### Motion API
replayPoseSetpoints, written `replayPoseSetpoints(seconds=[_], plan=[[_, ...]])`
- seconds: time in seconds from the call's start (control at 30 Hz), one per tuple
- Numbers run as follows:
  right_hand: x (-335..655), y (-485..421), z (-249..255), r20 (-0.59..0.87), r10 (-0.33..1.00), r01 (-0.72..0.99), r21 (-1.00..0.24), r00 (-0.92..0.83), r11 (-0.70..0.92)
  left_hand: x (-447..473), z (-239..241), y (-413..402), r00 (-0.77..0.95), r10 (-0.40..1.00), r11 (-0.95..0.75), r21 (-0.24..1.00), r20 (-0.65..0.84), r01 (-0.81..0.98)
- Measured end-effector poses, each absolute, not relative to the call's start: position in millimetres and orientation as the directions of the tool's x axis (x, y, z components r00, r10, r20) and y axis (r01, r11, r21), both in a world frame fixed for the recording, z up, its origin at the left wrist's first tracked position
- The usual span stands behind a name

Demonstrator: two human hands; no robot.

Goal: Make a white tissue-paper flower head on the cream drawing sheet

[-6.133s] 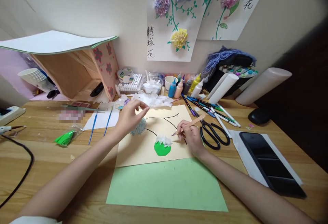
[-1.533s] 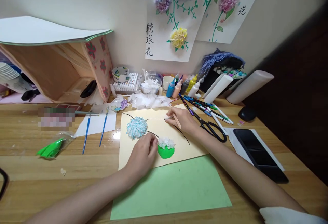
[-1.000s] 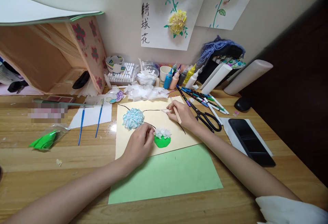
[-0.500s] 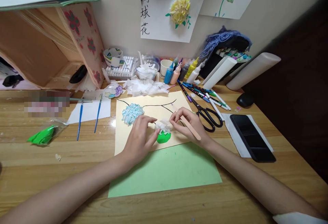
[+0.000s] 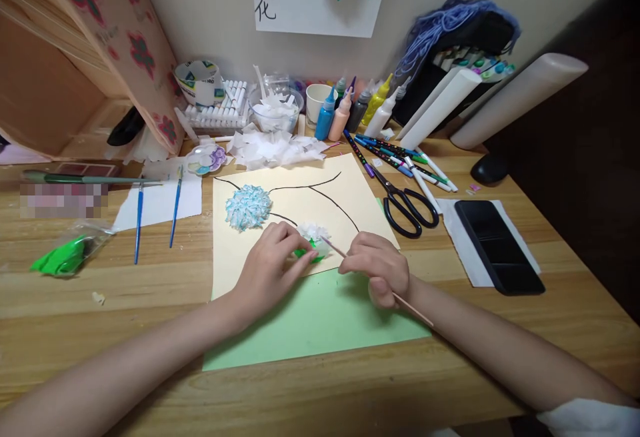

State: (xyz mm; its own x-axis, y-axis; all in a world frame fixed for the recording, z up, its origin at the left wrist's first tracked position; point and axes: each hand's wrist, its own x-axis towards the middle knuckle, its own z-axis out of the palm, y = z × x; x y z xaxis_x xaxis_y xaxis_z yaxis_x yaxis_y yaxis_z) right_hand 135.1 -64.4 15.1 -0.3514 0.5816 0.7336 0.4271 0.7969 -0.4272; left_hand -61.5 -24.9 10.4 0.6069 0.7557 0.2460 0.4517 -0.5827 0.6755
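My right hand [image 5: 380,263] is closed around a slim pale pink crafting stick [image 5: 414,311]. Its pointed tip meets a small piece of white tissue paper on a flat green clay patch [image 5: 317,258]. A white paper tuft [image 5: 314,231] covers the patch's upper part. Beside the patch rests my left hand [image 5: 270,260], thumb and forefinger apart at its left edge; whether they touch it I cannot tell. The patch is on a cream sheet [image 5: 295,201] with drawn black branches, where a blue-white paper blossom [image 5: 249,207] sits at upper left. Green paper [image 5: 285,330] lies underneath.
Black-handled scissors [image 5: 407,209] and several pens lie to the right, near a phone [image 5: 500,247]. White paper scraps [image 5: 277,147] and paint bottles [image 5: 341,120] stand behind the sheet. Paintbrushes [image 5: 139,223] and bagged green clay [image 5: 63,257] are at left.
My right hand has turned and drawn back from pinching at the tissue; the stick's tip now points at the patch. The left hand stays beside it. The camera view has tilted down.
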Motion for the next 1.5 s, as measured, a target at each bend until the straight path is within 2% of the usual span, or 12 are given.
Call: replayPoseSetpoints(seconds=[0.2,0.8,0.9,1.0,1.1,1.17,1.23,1.3,1.4,1.5], plan=[[135,-61,7,0.630,0.619,0.480,-0.407,-0.469,0.778,-59,12,-24,0.548,0.823,-0.493,0.667,0.150,0.559],[131,-57,1,0.496,0.771,0.518,-0.572,-0.399,0.636,-57,13,-24,0.472,0.879,-0.394,0.661,0.068,0.639],[129,-55,4,0.425,0.840,0.515,-0.664,-0.337,0.542,-57,12,-24,0.476,0.877,-0.397,0.657,0.066,0.641],[123,-48,12,0.289,0.937,0.488,-0.800,-0.197,0.349,-57,12,-24,0.476,0.877,-0.399,0.651,0.065,0.646],[119,-41,18,0.088,0.992,0.389,-0.914,-0.091,0.117,-57,12,-24,0.476,0.877,-0.402,0.645,0.066,0.650],[120,-39,17,0.017,0.998,0.297,-0.954,-0.065,0.035,-57,12,-24,0.476,0.877,-0.401,0.643,0.063,0.653],[123,-40,13,0.028,0.999,0.225,-0.974,-0.044,0.037,-57,12,-24,0.475,0.878,-0.399,0.644,0.063,0.653],[127,-44,9,0.098,0.995,0.208,-0.973,-0.014,0.099,-57,12,-24,0.475,0.878,-0.398,0.648,0.062,0.650],[130,-48,6,0.226,0.974,0.269,-0.937,-0.018,0.222,-57,12,-24,0.475,0.878,-0.393,0.652,0.057,0.648],[129,-50,8,0.268,0.960,0.340,-0.898,-0.082,0.280,-57,12,-23,0.474,0.878,-0.393,0.652,0.058,0.648]])
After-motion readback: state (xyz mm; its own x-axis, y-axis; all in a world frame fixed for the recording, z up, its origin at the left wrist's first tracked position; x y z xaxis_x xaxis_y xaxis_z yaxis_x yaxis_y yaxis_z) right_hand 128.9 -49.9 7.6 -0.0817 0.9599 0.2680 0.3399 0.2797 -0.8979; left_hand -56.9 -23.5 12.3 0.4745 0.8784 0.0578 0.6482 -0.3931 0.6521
